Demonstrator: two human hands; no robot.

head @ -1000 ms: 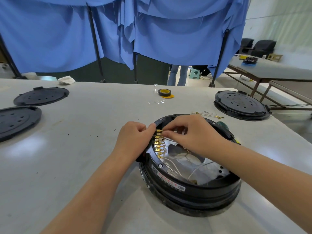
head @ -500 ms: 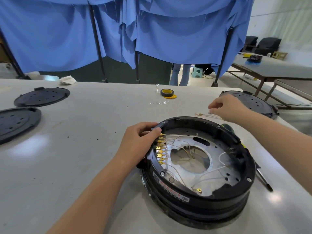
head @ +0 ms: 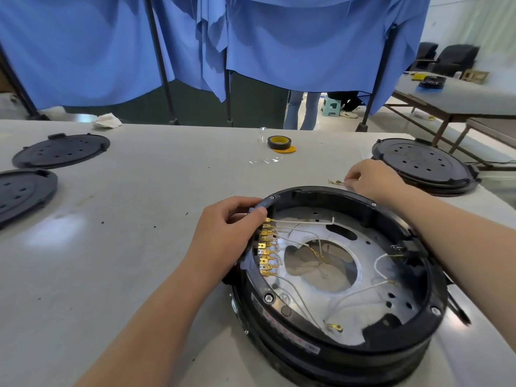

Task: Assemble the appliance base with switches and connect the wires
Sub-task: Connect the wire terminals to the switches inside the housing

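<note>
The round black appliance base (head: 349, 350) lies open side up on the grey table, with a silver plate and thin white wires (head: 304, 223) inside. A row of gold terminals (head: 266, 250) lines its left inner wall. My left hand (head: 226, 236) grips the base's left rim beside the terminals, thumb over the edge. My right hand (head: 368, 178) is beyond the base's far rim, fingers pinched on loose gold-tipped wires (head: 336, 182) lying on the table.
Black round covers lie at the far left (head: 60, 150), the left edge (head: 22, 191) and the far right (head: 421, 163). A roll of tape (head: 279, 142) sits at the back centre. A dark tool (head: 458, 311) lies right of the base. Blue curtains hang behind.
My right hand left the terminals, moved back and right over the base's rim, and came down on the loose wires. My left hand stayed on the rim.
</note>
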